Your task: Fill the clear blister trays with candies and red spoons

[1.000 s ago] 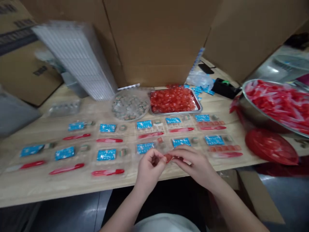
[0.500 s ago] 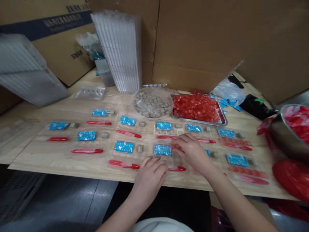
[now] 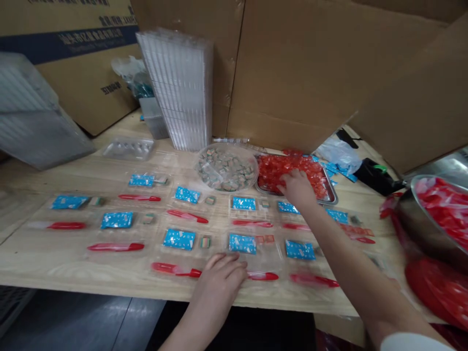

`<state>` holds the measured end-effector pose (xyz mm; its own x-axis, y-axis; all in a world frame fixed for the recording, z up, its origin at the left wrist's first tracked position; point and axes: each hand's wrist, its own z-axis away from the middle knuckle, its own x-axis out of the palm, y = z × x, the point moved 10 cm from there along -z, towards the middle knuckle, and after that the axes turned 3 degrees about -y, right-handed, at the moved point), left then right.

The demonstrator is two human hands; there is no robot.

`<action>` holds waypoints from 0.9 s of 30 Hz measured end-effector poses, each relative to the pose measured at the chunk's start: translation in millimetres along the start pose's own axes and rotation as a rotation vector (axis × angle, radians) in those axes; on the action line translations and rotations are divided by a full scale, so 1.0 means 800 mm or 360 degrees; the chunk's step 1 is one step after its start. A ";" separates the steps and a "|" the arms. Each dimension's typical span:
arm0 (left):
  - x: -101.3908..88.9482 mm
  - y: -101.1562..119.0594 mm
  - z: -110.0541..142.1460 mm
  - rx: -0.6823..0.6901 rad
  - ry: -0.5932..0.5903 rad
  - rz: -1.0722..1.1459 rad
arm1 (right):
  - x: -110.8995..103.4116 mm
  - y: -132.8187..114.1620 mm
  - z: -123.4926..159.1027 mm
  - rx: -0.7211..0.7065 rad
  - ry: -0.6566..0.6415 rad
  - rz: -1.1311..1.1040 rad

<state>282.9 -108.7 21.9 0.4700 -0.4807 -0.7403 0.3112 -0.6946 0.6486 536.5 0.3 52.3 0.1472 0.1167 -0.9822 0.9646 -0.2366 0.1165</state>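
Observation:
My right hand (image 3: 298,187) reaches over the metal tray (image 3: 333,196), its fingers apart and touching the red wrapped pieces (image 3: 272,165) heaped there. My left hand (image 3: 224,273) lies with fingers loosely extended on the front part of a clear plastic blister tray (image 3: 265,261). Right behind it in that tray are a blue printed packet (image 3: 242,243) and a pair of small red squares (image 3: 265,239). A red pen-like piece (image 3: 263,276) runs along the tray's front, partly covered by my left hand.
Similar filled trays lie in rows, with blue packets (image 3: 179,239) and striped cubes (image 3: 205,242). Behind them stand a round tub (image 3: 252,183) of cubes and a tall stack of clear trays (image 3: 179,92). A metal bowl (image 3: 409,209) of red packets is at right; cardboard (image 3: 292,73) walls the back.
My right hand has gone from beside the middle blue packet back to the metal tray. Red squares now show beside that packet. My left hand stays by the same tray; the view has shifted slightly.

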 end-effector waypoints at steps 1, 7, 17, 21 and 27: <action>0.001 -0.001 0.000 -0.0004 0.0000 0.0007 | 0.008 0.002 -0.010 0.0014 -0.0011 0.0049; 0.003 -0.004 0.001 -0.0033 0.0019 0.0013 | 0.001 0.014 -0.002 0.0115 0.0117 -0.0398; -0.005 0.001 0.001 0.0007 0.0051 0.0013 | -0.044 -0.146 0.138 -0.0726 -0.0576 -0.1330; -0.006 0.002 0.003 0.0037 0.0093 0.0078 | -0.035 -0.182 0.142 -0.0859 -0.0582 -0.1013; -0.004 -0.003 0.006 0.0033 0.0113 0.0113 | -0.036 -0.173 0.131 -0.0763 -0.0463 -0.1048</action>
<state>276.8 -108.1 22.0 0.5478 -0.4905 -0.6777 0.2581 -0.6715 0.6946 375.4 -71.6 49.2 -0.4728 -0.1802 -0.8625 0.8316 0.2325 -0.5044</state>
